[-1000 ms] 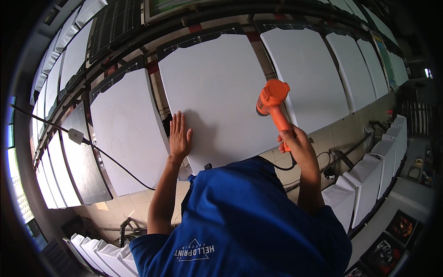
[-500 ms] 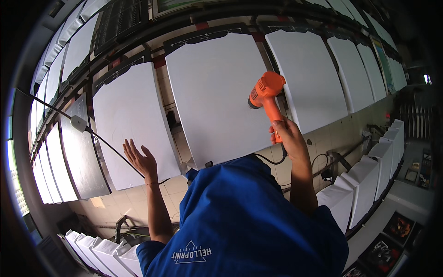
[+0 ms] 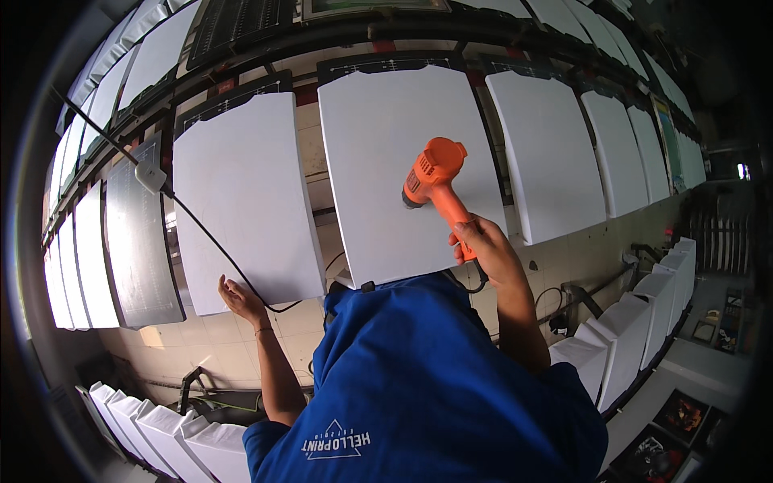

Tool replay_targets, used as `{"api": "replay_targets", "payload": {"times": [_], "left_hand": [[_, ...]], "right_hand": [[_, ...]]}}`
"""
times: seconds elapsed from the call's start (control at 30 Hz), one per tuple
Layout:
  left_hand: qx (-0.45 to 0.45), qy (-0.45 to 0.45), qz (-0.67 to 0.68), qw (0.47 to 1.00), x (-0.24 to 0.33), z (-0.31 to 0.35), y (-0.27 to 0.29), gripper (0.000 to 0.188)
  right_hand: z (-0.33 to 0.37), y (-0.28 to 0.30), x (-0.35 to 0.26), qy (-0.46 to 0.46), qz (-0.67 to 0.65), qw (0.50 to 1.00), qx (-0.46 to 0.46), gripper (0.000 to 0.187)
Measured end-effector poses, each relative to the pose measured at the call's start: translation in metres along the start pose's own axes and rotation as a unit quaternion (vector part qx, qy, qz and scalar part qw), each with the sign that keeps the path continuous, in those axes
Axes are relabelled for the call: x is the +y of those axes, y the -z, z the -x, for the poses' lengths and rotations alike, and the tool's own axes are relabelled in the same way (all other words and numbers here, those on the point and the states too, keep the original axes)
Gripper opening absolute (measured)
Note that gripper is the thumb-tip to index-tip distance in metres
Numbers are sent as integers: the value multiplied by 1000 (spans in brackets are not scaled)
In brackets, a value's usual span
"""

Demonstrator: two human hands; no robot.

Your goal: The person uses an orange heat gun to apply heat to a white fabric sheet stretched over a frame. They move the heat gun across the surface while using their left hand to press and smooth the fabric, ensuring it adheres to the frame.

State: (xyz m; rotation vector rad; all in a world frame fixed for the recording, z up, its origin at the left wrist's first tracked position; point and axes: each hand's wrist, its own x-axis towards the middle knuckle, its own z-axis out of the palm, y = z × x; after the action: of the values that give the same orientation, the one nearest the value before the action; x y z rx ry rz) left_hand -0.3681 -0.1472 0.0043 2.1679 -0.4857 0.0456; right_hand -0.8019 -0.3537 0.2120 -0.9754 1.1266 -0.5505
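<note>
An orange heat gun (image 3: 437, 179) is gripped by the handle in my right hand (image 3: 489, 249). Its dark nozzle points left and down, over the white cloth (image 3: 386, 113) laid flat on the board in front of me. My left hand (image 3: 243, 303) holds nothing; its fingers are loosely bent and apart, by the near edge of the white cloth-covered board (image 3: 245, 185) to the left. A black power cord (image 3: 211, 235) with a pale plug connector (image 3: 150, 177) hangs across that board.
More white-covered boards (image 3: 547, 153) run along the rack to the right. A bare grey metal board (image 3: 141, 241) stands at left. Behind the tiled aisle (image 3: 217, 342) are further white-covered boards (image 3: 636, 330) at lower right and others (image 3: 161, 431) at lower left. Dark framed pictures (image 3: 684, 414) lie at far lower right.
The heat gun in my right hand has moved left over the middle board. My left hand has drawn back toward the near edge of the left board, its fingers more bent. The view has shifted slightly.
</note>
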Motion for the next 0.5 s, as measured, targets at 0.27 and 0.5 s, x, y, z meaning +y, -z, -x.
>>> {"api": "replay_targets", "payload": {"times": [0.27,0.5], "left_hand": [[24,17,21,999,2,-2,-2,47],[10,12,38,999,5,-1,1,44]], "right_hand": [[-18,-36,-6,-14,31,995,-91,43],[-33,-55,-8,-12,65,990,-128,44]]}}
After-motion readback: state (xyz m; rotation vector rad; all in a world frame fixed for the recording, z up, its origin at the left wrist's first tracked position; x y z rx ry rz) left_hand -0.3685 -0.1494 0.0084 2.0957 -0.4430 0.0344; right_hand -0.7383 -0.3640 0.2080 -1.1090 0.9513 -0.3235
